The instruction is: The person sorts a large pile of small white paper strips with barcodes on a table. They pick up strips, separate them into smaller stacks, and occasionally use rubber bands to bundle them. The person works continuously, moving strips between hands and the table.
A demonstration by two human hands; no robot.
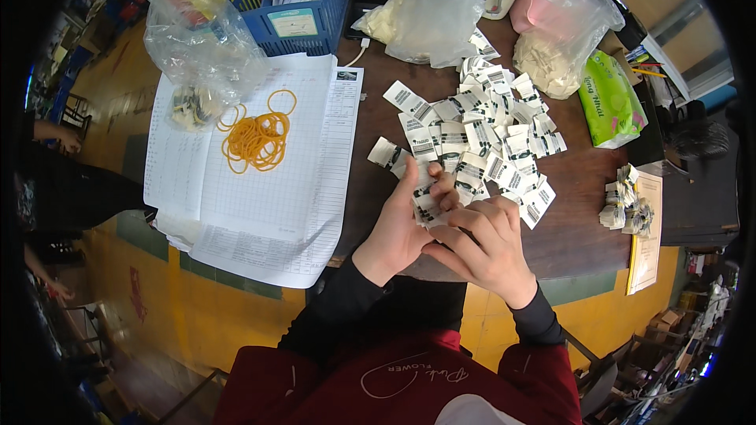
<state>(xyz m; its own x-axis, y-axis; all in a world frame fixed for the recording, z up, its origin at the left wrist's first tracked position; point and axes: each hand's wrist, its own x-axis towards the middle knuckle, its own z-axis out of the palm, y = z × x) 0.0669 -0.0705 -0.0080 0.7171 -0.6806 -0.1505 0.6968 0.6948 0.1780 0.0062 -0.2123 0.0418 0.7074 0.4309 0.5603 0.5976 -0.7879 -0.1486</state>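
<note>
A loose heap of small white printed fabric labels (pixel 484 130) covers the middle of the dark wooden table (pixel 567 228). At the near edge of this heap, my left hand (pixel 398 228) is closed around a few of the labels (pixel 426 205), thumb up along their side. My right hand (pixel 492 248) meets it from the right, its fingertips bent against the lower end of those labels. Whether the right fingers pinch a label is hard to make out. To the left, a tangle of orange rubber bands (pixel 256 142) lies on an open ledger (pixel 307 165).
A clear plastic bag (pixel 201 47) rests on the ledger's far side, before a blue file basket (pixel 295 24). Farther back are a white bag (pixel 429 24) and a bag of labels (pixel 547 63). Bundled labels (pixel 628 205) sit right, below a green tissue pack (pixel 610 102).
</note>
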